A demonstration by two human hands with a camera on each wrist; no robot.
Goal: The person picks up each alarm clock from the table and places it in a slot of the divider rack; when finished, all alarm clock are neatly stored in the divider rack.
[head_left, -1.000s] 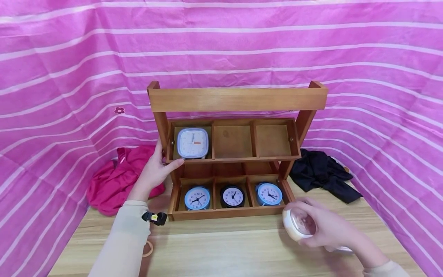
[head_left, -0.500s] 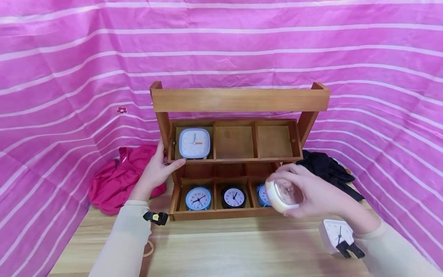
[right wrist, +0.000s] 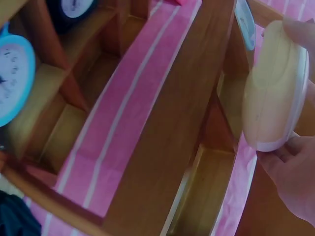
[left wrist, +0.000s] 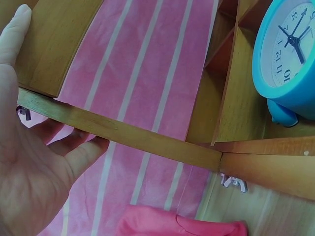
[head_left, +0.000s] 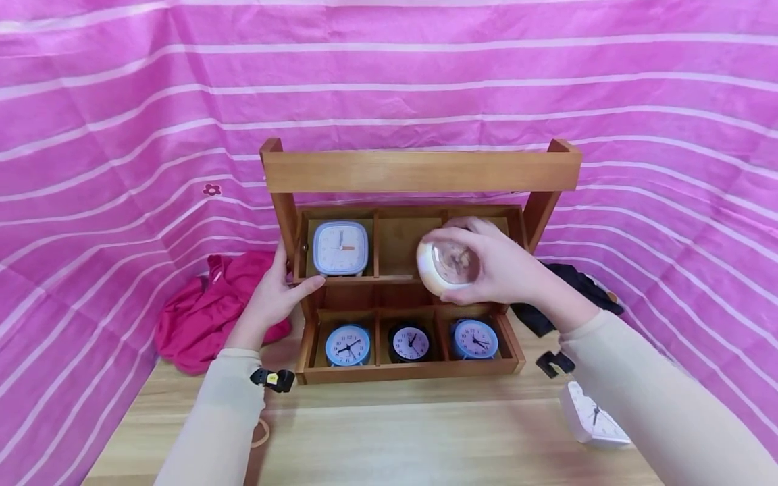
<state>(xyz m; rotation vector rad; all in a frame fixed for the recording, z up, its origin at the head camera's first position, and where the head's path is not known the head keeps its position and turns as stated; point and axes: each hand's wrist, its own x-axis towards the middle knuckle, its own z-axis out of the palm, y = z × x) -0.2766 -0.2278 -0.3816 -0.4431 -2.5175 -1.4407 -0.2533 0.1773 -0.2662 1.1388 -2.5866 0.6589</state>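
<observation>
Landmark: the wooden shelf [head_left: 419, 172] stands on the table [head_left: 389, 439].
Right hand: the right hand [head_left: 492, 266] grasps a round cream clock [head_left: 446, 266], up in front of the shelf's top row, between the middle and right boxes.
Left hand: the left hand [head_left: 273, 297] grasps the shelf's left post, thumb in front.
Top row: a square blue clock [head_left: 340, 248] sits in the left box.
Bottom row: two round blue clocks and a black clock [head_left: 410, 343] between them.
Beside the shelf: a pink cloth [head_left: 200, 317] to its left, a black cloth to its right, a white clock [head_left: 592, 418] in front on the right.
</observation>
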